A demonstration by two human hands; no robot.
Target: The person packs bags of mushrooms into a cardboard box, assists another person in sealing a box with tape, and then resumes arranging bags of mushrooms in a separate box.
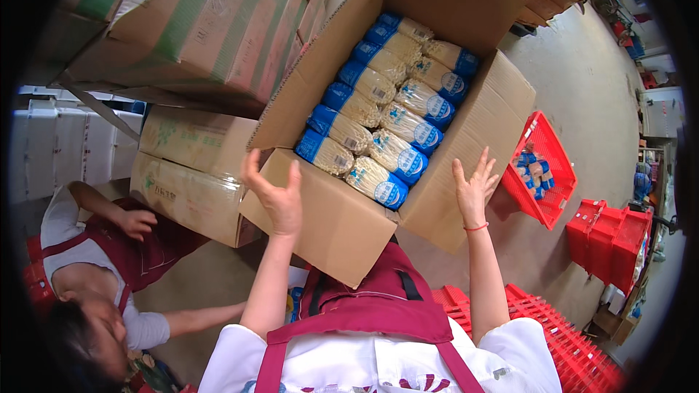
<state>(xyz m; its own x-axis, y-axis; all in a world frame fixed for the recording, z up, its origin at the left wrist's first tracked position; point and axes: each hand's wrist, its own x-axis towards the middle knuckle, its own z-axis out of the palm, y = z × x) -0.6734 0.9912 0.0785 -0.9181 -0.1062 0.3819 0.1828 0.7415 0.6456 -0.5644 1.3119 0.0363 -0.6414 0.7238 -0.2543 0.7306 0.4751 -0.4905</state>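
Before me an open cardboard box (pixel 327 218) holds two rows of enoki mushroom packs (pixel 377 98) in clear and blue wrapping that bears writing. Its flaps are folded outward on the near and right sides and stand up at the left and back. My left hand (pixel 278 196) hovers over the near left corner of the box, thumb and fingers apart, with nothing in it. Over the right flap, my right hand (pixel 474 183) is spread and holds nothing; a thin red band circles its wrist. Whether either hand touches the cardboard I cannot tell.
A co-worker (pixel 104 267) in a dark red apron stands at the left. Closed cartons (pixel 185 169) and a stack of green-striped cartons (pixel 213 27) flank the box. A red crate (pixel 562 174) with blue-wrapped packs lies right; red crates (pixel 606 237) are stacked farther off and behind me.
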